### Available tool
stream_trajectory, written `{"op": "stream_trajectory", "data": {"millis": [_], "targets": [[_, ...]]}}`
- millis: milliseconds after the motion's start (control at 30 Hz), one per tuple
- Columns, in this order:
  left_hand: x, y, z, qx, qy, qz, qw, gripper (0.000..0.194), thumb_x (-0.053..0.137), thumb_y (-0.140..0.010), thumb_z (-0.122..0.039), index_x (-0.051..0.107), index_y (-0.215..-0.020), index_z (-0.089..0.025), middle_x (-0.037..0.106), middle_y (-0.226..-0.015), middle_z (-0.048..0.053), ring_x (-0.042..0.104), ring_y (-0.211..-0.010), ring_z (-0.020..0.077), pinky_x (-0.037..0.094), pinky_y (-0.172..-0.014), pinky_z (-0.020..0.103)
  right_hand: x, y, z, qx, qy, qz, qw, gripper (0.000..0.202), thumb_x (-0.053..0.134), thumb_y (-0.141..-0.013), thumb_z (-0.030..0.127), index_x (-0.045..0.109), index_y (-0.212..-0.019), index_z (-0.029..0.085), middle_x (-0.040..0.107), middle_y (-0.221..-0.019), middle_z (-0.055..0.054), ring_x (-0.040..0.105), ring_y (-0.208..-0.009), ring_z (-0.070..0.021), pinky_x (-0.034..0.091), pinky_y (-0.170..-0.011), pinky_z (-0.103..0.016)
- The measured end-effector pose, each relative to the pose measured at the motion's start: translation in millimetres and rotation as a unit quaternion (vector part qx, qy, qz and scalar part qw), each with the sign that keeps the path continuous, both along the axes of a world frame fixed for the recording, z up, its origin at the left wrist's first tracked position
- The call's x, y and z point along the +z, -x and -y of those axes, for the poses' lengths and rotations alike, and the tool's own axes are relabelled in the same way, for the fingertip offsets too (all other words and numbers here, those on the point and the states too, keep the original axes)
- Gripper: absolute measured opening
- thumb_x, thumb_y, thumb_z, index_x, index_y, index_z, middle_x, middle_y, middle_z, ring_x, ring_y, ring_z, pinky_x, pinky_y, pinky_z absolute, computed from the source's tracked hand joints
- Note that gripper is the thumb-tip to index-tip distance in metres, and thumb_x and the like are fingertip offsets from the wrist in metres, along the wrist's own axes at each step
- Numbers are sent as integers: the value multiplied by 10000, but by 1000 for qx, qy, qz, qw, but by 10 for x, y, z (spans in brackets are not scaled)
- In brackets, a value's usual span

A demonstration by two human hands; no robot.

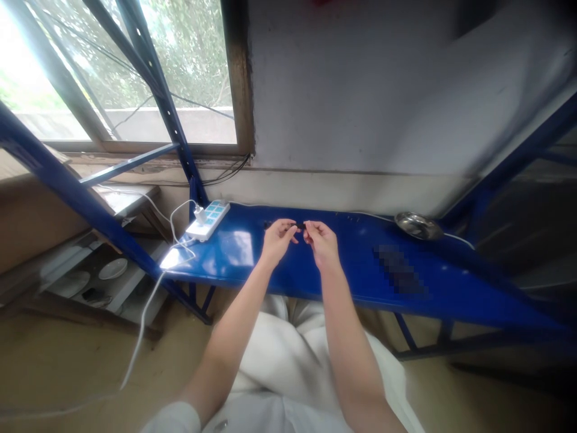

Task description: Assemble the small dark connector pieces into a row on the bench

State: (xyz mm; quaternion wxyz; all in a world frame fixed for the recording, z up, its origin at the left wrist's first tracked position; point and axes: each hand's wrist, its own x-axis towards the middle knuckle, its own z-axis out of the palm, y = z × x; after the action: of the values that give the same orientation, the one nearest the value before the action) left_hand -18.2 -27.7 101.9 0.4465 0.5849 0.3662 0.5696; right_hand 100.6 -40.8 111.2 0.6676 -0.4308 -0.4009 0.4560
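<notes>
Over the blue tabletop (pixel 356 273), my left hand (pixel 277 240) and my right hand (pixel 322 240) are close together. Both sets of fingers pinch a small, thin black object (pixel 299 227), which spans the short gap between them. A dark end of it sticks out past the left fingers. Its kind is too small to make out, and the fingers hide most of it.
A white power strip (pixel 208 221) with a plug and cable lies at the table's back left. On the right are a shiny metal dish (pixel 418 225) and a pixelated dark item (pixel 399 269). Blue metal posts (pixel 166 108) rise on both sides. Small bits lie near the back edge.
</notes>
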Motion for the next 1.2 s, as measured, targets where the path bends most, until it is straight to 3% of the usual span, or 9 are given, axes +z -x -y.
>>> {"op": "stream_trajectory", "data": {"millis": [267, 467, 767, 1000, 1200], "targets": [[29, -14, 29, 30, 3, -22, 999, 267, 556, -776, -401, 544, -871, -152, 629, -687, 17, 568, -521, 89, 433, -536, 211, -7, 38, 22, -17, 0, 19, 1000, 341, 691, -607, 488, 593, -700, 175, 591, -552, 9, 501, -493, -92, 439, -536, -254], [44, -40, 60, 67, -53, -84, 993, 234, 494, -817, -411, 507, -780, -180, 522, -608, -29, 501, -500, 75, 391, -534, 205, 7, 73, 39, -31, 4, 0, 1000, 326, 707, -596, 464, 592, -675, 169, 600, -547, 7, 500, -486, -87, 441, -535, -248], [38, -72, 85, 103, -79, -103, 986, 354, 394, -851, -486, 478, -681, -188, 452, -556, -22, 419, -528, 93, 340, -561, 219, 40, 68, 60, -33, -8, 37, 999, 329, 678, -629, 486, 585, -678, 174, 616, -551, -7, 529, -499, -103, 456, -549, -263], [75, -85, 72, 115, -42, -81, 989, 417, 418, -834, -512, 400, -577, -184, 398, -499, -35, 378, -475, 78, 310, -506, 219, 37, 66, 45, -20, -12, 23, 999, 305, 681, -635, 467, 593, -673, 178, 607, -550, -1, 523, -497, -99, 454, -545, -257], [45, -76, 6, 70, 24, -44, 996, 445, 410, -819, -546, 374, -563, -184, 380, -467, -48, 372, -389, 61, 302, -426, 213, 50, 71, 63, -31, -24, 50, 998, 323, 668, -645, 486, 582, -677, 176, 607, -554, 3, 521, -493, -98, 461, -559, -265]]}}
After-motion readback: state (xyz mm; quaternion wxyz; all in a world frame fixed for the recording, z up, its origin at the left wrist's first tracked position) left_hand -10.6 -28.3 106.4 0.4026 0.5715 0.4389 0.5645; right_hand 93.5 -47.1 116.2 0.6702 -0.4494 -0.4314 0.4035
